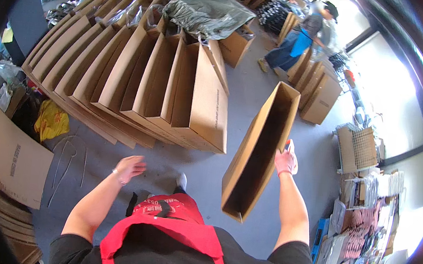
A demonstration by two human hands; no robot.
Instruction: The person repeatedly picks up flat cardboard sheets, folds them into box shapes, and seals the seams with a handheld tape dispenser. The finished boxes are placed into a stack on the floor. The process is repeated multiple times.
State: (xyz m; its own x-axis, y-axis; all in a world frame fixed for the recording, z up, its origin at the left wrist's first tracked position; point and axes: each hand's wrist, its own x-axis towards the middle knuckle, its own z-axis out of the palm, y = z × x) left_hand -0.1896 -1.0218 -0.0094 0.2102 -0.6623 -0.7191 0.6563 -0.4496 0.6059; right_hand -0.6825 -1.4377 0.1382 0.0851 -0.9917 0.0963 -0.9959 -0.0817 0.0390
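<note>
My right hand (284,162), which looks pinkish as if gloved, is closed on the right side of a tall, narrow cardboard box (260,156). The box is held tilted, its open side facing up toward me. A small white and orange item (292,153) shows at the same hand; its kind is unclear. My left hand (130,169) is held out over the floor with nothing in it, fingers stretched, a band at the wrist. Ahead of it stands a long row of similar open cardboard boxes (209,104), packed side by side.
Grey plastic sheeting (209,13) lies over the row's far end. Cardboard sheets (15,157) and a yellow bag (52,120) are at left. A person in a blue apron (300,39) stands beyond, near more boxes (321,99). A wire cage (358,147) and stacked goods line the right.
</note>
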